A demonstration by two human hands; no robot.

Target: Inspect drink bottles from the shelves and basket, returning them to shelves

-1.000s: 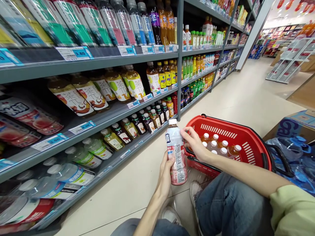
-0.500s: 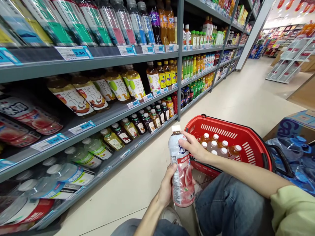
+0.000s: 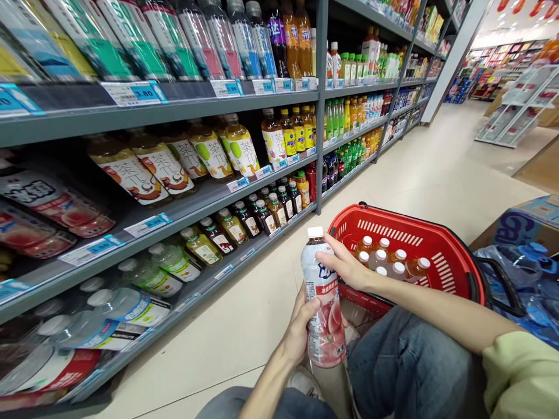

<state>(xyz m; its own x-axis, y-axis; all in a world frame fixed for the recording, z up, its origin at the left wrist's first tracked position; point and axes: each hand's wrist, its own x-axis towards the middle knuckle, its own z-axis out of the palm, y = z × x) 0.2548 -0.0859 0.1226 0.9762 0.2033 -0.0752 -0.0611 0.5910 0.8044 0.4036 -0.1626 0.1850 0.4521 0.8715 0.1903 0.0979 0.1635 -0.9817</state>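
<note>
A peach drink bottle (image 3: 327, 314) with a white cap and a pink and pale-blue label is held upright in front of my knees. My left hand (image 3: 297, 327) is closed around its lower half, thumb across the front. Higher up, my right hand (image 3: 347, 266) grips the bottle near its shoulder, with the fingers partly hidden behind it. Just beyond my right hand stands a red shopping basket (image 3: 393, 224) on the floor. Several white-capped bottles (image 3: 381, 256) stand upright inside it.
Drink shelves (image 3: 209, 212) run along the left. Similar peach drink bottles (image 3: 56, 195) lie tilted on a middle shelf. On the right are large blue water jugs (image 3: 519, 262) beside a cardboard box (image 3: 535, 218). A white rack (image 3: 519, 107) stands farther back on the tiled floor.
The thumb and fingers of my left hand have shifted slightly on the bottle. The bottle stays nearly in place between both hands, and the view has moved only a little.
</note>
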